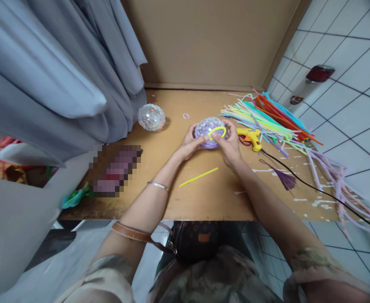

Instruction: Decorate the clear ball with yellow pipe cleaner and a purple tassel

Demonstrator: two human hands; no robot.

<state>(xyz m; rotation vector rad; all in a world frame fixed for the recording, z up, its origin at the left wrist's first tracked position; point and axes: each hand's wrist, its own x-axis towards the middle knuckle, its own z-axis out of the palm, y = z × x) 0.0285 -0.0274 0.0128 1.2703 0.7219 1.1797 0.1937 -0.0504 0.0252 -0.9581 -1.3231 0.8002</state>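
Note:
Between my two hands is a clear ball (206, 125) with a purple band around its lower part. My left hand (189, 143) is closed around its left side, the thumb on the front. On the right side my right hand (231, 143) grips it, and its thumb lies against a yellow pipe cleaner loop (219, 128) on the ball's front. A straight yellow pipe cleaner (199, 177) rests on the table nearer to me. Just right of my right hand lies a yellow glue gun (250, 136). The fingers behind the ball are hidden.
Another clear ball (151, 117) sits at the back left. Many coloured pipe cleaners (267, 115) are heaped at the right. A purple tassel (284, 179) lies beside the black cord (294, 170). A small pink curved piece (186, 115) is behind the hands. Grey curtain (109, 71) hangs at left.

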